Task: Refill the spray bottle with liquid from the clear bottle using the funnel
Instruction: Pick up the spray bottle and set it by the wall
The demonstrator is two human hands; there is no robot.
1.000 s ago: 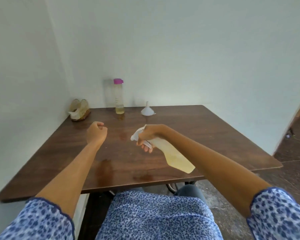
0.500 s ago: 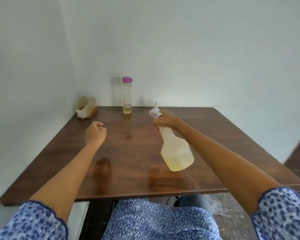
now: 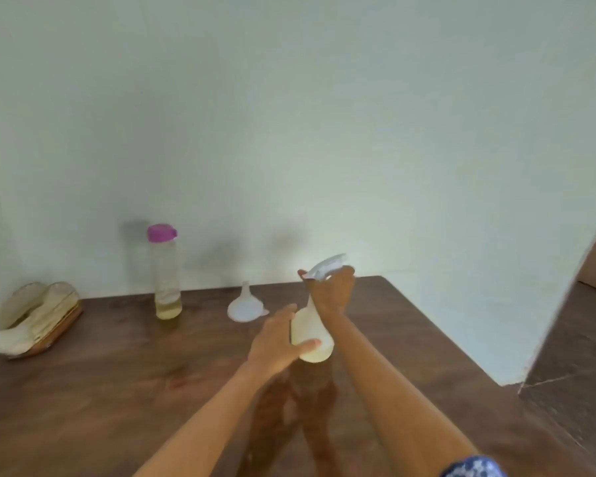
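Bottle (image 3: 312,339) with a white spray head (image 3: 327,266) stands upright near the middle of the table (image 3: 117,390), its pale body showing a little yellowish liquid at the bottom. Whether its base touches the wood or hangs just above cannot be told. The right hand (image 3: 332,294) grips the neck just under the spray head, fingers curled round it. The left hand (image 3: 276,342) holds the lower body, thumb across the front and fingers reaching behind.

Just beyond, to the left, a white funnel (image 3: 245,308) sits wide end down with its spout pointing up. Further left, near the back edge, a tall clear bottle (image 3: 167,273) with a pink cap (image 3: 161,233) stands upright, with yellowish liquid only in its lowest part. Well apart, at the far left, a wooden holder (image 3: 45,325) carries pale, cloth-like pieces; what they are is too blurred to tell.

The table is dark brown wood-grain with a glossy top that mirrors both forearms as dark reflections. Its back edge meets a plain pale greenish-white wall (image 3: 324,132), where soft shadows fall behind the clear bottle and the funnel. On the right the wall ends at a corner, and dark floor (image 3: 572,390) lies below. A bit of blue patterned sleeve (image 3: 472,468) shows at the bottom right edge.
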